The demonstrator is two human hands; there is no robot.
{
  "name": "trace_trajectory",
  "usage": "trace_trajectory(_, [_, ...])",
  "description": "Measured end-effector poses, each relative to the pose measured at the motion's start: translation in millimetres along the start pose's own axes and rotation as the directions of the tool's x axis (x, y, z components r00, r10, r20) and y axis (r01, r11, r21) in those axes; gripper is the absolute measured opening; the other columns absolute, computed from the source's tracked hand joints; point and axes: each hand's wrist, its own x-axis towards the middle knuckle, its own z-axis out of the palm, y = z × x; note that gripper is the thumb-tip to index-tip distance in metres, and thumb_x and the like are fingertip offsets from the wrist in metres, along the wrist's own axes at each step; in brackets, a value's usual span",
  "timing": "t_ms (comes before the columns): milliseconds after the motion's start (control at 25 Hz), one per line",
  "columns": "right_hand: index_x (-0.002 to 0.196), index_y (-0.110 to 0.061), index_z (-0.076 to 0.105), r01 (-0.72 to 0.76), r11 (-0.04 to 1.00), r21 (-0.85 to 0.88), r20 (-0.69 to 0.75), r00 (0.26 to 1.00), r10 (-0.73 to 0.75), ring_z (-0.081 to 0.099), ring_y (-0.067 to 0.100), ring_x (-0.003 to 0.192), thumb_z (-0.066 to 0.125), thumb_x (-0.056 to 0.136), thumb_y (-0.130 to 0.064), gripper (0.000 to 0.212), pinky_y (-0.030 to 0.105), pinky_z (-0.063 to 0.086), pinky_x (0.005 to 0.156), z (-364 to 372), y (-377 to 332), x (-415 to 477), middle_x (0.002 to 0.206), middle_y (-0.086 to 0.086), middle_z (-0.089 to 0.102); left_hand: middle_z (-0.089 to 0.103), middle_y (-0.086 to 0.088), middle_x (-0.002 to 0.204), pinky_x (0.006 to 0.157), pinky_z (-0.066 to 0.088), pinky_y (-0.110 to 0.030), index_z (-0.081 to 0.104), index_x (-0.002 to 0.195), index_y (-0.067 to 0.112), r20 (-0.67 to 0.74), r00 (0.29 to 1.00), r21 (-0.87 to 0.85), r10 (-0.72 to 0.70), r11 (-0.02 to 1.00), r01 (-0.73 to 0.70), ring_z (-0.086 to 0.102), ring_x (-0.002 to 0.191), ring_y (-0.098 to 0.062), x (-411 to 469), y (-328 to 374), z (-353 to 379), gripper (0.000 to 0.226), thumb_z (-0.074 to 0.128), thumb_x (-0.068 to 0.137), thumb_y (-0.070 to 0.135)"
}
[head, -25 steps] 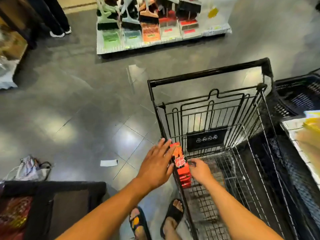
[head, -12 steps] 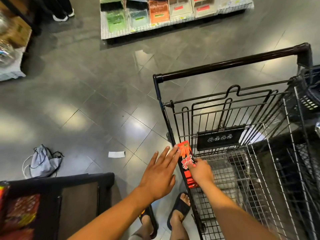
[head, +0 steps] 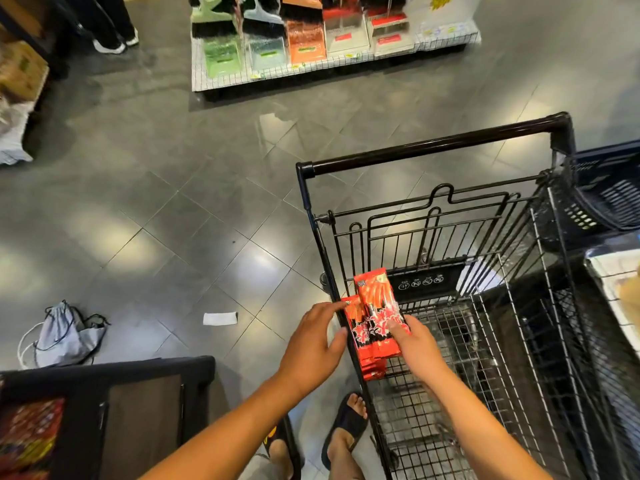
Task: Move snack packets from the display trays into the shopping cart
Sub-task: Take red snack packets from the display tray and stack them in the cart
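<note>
Right hand grips a stack of red packets, fingers laid over the top face, thumb hidden so can't tell where it sits. Left hand is spread, fingertips touching the stack's left edge to steady it. The stack hangs right at the left wall of the cart, not down in the basket yet. Looks like the drop-off step to me: next it needs to clear the wire, go low, then both hands let go.

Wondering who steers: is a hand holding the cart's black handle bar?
No, the handle bar is untouched; left hand and right hand are on the red packets.
</note>
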Motion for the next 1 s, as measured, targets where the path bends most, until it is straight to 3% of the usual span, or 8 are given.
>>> trace_trajectory(40, [0.117,-0.02,0.063,0.024,0.997,0.076,0.035,0.999,-0.027,0.065,0.007,0.102,0.054,0.103,-0.029,0.02,0.011,0.047,0.082,-7,-14,-18,0.114,-0.01,0.069,0.055,0.01,0.141,0.097,0.049,-0.019,0.05,0.135,0.042,-0.005,0.994,-0.195,-0.109,0.975,0.106,0.055,0.124,-0.004,2,11,-2,0.033,0.057,0.104,0.035])
trace_trajectory(120, [0.114,-0.02,0.067,0.077,0.976,0.205,0.105,0.989,-0.1,0.07,0.007,0.097,0.053,0.103,-0.026,0.019,0.012,0.048,0.077,-14,-29,-43,0.104,-0.009,0.075,0.066,0.007,0.127,0.084,0.054,-0.018,0.055,0.123,0.038,0.144,0.949,-0.523,-0.281,0.792,0.314,0.067,0.105,-0.003,6,33,-4,0.023,0.062,0.101,0.037])
trace_trajectory(200, [0.117,-0.014,0.068,0.096,0.949,0.299,0.174,0.973,-0.153,0.072,0.013,0.097,0.055,0.102,-0.02,0.02,0.021,0.052,0.081,-7,-35,-57,0.106,0.001,0.077,0.074,0.001,0.118,0.084,0.059,-0.027,0.06,0.127,0.025,0.303,0.903,-0.694,-0.306,0.578,0.429,0.073,0.102,-0.012,9,45,0,0.03,0.064,0.099,0.037])
trace_trajectory(320, [0.106,-0.01,0.072,0.128,0.948,0.29,0.152,0.972,-0.178,0.069,0.013,0.087,0.06,0.1,-0.017,0.015,0.026,0.053,0.079,11,-21,-51,0.096,0.006,0.077,0.076,-0.013,0.115,0.096,0.058,-0.042,0.062,0.129,0.01,0.284,0.885,-0.822,-0.368,0.381,0.423,0.071,0.111,-0.033,11,45,10,0.033,0.066,0.099,0.023])
trace_trajectory(480, [0.097,-0.016,0.074,0.041,0.987,0.156,-0.007,0.999,-0.041,0.067,0.019,0.084,0.056,0.102,-0.021,0.02,0.033,0.052,0.076,14,18,6,0.085,-0.006,0.074,0.078,-0.011,0.108,0.093,0.059,-0.043,0.063,0.121,0.012,0.245,0.854,-0.845,-0.458,0.332,0.42,0.075,0.1,-0.028,6,32,5,0.019,0.058,0.103,0.014])
trace_trajectory(680, [0.145,-0.01,0.047,-0.031,0.941,-0.337,0.11,0.991,0.072,0.063,0.022,0.111,0.058,0.1,-0.023,0.048,0.03,0.046,0.091,37,59,80,0.138,0.009,0.059,0.077,-0.011,0.11,0.085,0.059,-0.039,0.06,0.127,0.013,0.282,0.82,-0.832,-0.497,0.299,0.468,0.075,0.095,-0.025,-4,17,-3,0.024,0.058,0.103,0.012])
trace_trajectory(840, [0.144,-0.013,0.049,-0.032,0.902,-0.431,0.091,0.993,0.079,0.057,0.03,0.126,0.065,0.096,-0.033,0.055,0.042,0.046,0.107,58,71,96,0.142,0.011,0.057,0.075,-0.016,0.116,0.092,0.059,-0.043,0.06,0.129,0.011,0.28,0.814,-0.829,-0.509,0.299,0.473,0.073,0.097,-0.027,-6,9,2,0.027,0.058,0.102,0.011])
trace_trajectory(1000, [0.144,-0.013,0.05,-0.048,0.915,-0.401,0.038,0.997,0.069,0.06,0.027,0.117,0.069,0.093,-0.041,0.061,0.038,0.048,0.098,64,60,90,0.134,0.012,0.058,0.075,-0.017,0.115,0.095,0.057,-0.045,0.059,0.131,0.009,0.286,0.806,-0.835,-0.519,0.279,0.475,0.073,0.097,-0.027,-5,5,6,0.029,0.058,0.102,0.008])
